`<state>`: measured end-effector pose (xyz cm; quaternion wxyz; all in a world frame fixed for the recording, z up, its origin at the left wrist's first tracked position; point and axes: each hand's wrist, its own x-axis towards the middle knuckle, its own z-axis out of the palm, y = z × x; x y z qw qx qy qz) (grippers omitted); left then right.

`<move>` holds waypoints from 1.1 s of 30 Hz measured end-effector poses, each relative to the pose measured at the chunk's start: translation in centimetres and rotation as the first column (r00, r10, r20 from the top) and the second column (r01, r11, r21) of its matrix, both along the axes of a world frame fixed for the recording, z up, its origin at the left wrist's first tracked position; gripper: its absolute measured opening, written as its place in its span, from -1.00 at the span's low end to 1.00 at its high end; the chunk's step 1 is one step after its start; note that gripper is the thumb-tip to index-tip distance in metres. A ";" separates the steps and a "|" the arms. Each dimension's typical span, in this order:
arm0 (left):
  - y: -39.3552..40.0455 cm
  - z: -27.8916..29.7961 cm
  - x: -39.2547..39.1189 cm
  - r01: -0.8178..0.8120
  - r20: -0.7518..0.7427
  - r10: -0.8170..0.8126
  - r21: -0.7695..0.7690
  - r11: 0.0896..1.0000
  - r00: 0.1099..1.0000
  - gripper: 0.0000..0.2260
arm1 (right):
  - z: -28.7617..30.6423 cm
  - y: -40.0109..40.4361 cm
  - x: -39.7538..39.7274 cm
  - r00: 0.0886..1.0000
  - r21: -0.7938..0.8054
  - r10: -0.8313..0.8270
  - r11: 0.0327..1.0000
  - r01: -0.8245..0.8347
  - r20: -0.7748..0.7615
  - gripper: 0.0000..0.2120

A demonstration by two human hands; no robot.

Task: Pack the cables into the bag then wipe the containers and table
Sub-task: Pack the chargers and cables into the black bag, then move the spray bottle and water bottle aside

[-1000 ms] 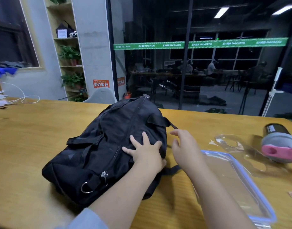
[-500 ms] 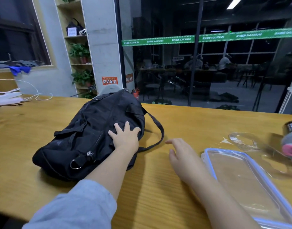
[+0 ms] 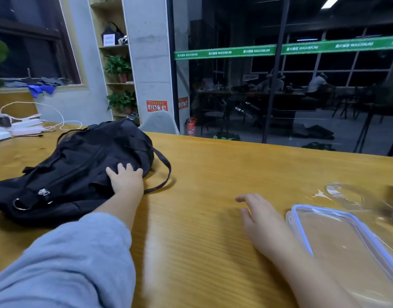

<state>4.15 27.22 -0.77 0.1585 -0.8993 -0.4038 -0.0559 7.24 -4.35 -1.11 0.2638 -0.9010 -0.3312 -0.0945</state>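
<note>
left arm (image 3: 64, 258): loose light blue-grey sleeve, pushed up | right arm (image 3: 306, 270): bare, no sleeve showing

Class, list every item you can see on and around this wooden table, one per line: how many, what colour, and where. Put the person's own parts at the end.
bag: one, black, lying on the table's left side, strap looped toward the middle.
table: one, yellow-brown wood, fills the foreground.
container: one, clear with a blue rim, near right.
clear lid: one, transparent, behind the container.
cables and chargers: several, white, far left edge.
chair: one, grey, behind the table.
fire extinguisher: one, red, on the floor beyond.
left hand: fingers straight, pressing on the bag; blue-grey sleeve.
right hand: open, fingers relaxed, over the table beside the container.
</note>
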 end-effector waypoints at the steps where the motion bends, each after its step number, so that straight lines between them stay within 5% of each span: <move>1: -0.3 0.0 0.1 -0.031 -0.006 0.031 0.000 1.000 0.999 -0.59 | 0.0 0.0 0.0 1.000 0.000 0.000 1.000 0.000 -0.002 -0.68; 5: -1.9 -0.3 1.2 -0.015 0.022 0.015 0.026 1.000 1.000 -0.60 | 0.1 0.1 -0.1 1.000 -0.003 -0.007 1.000 0.007 -0.026 -0.68; 9: -5.0 -0.7 2.1 0.162 0.126 -0.175 0.103 0.981 0.977 -0.63 | 0.3 0.2 -0.5 0.999 0.022 -0.009 1.000 0.010 -0.053 -0.67; 13: -10.5 0.0 3.8 0.290 0.336 -0.252 -0.065 0.955 0.908 -0.36 | 0.3 0.1 -0.3 0.999 0.040 -0.035 0.999 0.036 -0.041 -0.65; 16: -15.2 0.8 4.6 0.397 0.458 -0.282 -0.176 0.901 0.843 -0.29 | 0.7 -0.9 -0.1 0.996 0.079 -0.089 0.993 0.091 -0.023 -0.64; 25: -27.5 2.1 2.9 0.715 0.702 -0.421 -0.179 0.676 0.574 -0.26 | 1.7 -5.8 -0.3 0.948 0.337 -0.318 0.890 0.307 -0.022 -0.60; 33: -34.0 1.0 1.0 0.797 0.798 -0.362 -0.226 0.561 0.481 -0.26 | 1.4 -11.5 -1.3 0.906 0.457 -0.421 0.797 0.394 -0.048 -0.59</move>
